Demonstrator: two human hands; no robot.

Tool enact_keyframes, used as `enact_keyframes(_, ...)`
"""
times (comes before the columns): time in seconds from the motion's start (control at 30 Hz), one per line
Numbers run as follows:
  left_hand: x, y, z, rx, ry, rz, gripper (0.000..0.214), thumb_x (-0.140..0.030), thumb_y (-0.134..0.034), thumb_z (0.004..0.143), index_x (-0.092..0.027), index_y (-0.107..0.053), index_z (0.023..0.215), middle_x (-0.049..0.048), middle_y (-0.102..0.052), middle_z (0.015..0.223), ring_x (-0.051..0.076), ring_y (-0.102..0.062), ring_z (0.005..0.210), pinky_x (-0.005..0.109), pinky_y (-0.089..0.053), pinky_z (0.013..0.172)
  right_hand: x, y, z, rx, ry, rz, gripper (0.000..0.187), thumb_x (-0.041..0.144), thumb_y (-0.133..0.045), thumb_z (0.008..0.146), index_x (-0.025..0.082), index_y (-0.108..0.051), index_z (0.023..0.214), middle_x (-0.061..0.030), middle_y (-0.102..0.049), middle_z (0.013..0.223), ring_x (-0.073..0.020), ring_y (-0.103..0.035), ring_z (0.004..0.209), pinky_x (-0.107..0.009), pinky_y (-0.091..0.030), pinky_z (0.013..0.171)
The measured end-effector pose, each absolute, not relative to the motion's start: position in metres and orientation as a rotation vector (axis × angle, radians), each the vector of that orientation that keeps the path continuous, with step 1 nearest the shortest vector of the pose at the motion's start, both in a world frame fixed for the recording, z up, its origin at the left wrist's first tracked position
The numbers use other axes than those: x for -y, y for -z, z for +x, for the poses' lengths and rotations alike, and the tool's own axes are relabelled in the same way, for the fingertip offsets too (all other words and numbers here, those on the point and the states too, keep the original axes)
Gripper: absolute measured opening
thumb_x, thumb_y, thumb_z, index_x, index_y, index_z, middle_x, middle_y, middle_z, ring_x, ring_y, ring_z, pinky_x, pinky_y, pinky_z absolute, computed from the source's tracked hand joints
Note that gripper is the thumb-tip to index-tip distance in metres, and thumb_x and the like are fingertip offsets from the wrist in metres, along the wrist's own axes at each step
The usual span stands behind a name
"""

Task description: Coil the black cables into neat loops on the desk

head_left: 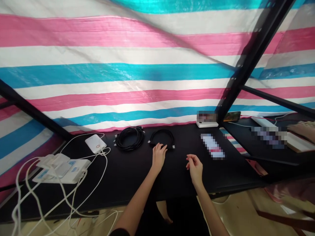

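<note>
On the black desk lies a single black cable looped into a ring, with light-coloured plugs at its two ends. My left hand reaches to the near side of this loop, its fingers stretched out and their tips at the cable. It does not appear to grip it. To the right, apart from the cable, my right hand is held over the desk with its fingers loosely curled in, and nothing shows in them. Left of the loop sits a thicker bundle of coiled black cables with several plugs sticking out.
A white power strip with chargers and tangled white cords stands left, near a white power bank. A blurred phone-like item lies right; a white object stands behind it. Black frame posts and a striped sheet enclose the desk.
</note>
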State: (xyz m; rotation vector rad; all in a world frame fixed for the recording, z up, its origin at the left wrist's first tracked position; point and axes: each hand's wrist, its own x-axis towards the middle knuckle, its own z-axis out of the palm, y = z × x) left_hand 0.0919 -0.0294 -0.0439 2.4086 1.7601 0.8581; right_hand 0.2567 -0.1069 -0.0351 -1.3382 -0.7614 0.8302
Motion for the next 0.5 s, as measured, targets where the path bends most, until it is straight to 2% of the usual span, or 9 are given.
enact_keyframes(0.1,0.017,0.047,0.096,-1.791,-0.825,2.414,0.031,-0.017,-0.045,0.089,-0.021,-0.065,0.111,0.0108,-0.063,0.114,0.027,-0.049,0.121,0.047,-0.039,0.1,0.106,0.036,0.256,0.794,-0.85,-1.342,0.024,0.038,-0.055,0.073,0.016,-0.061,0.08,0.0001,-0.058,0.068,-0.0077,-0.047,0.04,-0.02,-0.037,0.035)
enact_keyframes(0.23,0.007,0.05,0.097,-1.806,-0.781,2.437,0.041,-0.007,-0.038,0.087,-0.019,-0.062,0.118,0.0112,-0.063,0.116,0.026,-0.049,0.122,0.049,-0.029,0.109,0.104,0.037,0.256,0.846,-0.882,-1.37,0.023,0.036,-0.053,0.074,0.016,-0.062,0.08,0.0008,-0.058,0.066,-0.0075,-0.047,0.04,-0.019,-0.035,0.036)
enact_keyframes(0.37,-0.006,0.05,0.1,-1.84,-0.758,2.444,0.054,0.003,-0.035,0.079,-0.017,-0.057,0.124,0.0119,-0.061,0.12,0.026,-0.046,0.125,0.05,-0.026,0.11,0.1,0.04,0.254,0.921,-0.891,-1.392,0.023,0.036,-0.052,0.075,0.016,-0.062,0.08,0.0011,-0.058,0.065,-0.0083,-0.047,0.041,-0.02,-0.036,0.038)
enact_keyframes(0.5,-0.017,0.049,0.105,-1.859,-0.748,2.449,0.059,0.006,-0.035,0.074,-0.018,-0.059,0.122,0.0112,-0.06,0.122,0.027,-0.044,0.127,0.053,-0.026,0.11,0.098,0.043,0.253,0.992,-0.881,-1.442,0.024,0.036,-0.05,0.076,0.017,-0.063,0.082,0.0007,-0.059,0.065,-0.0096,-0.049,0.042,-0.021,-0.039,0.041)
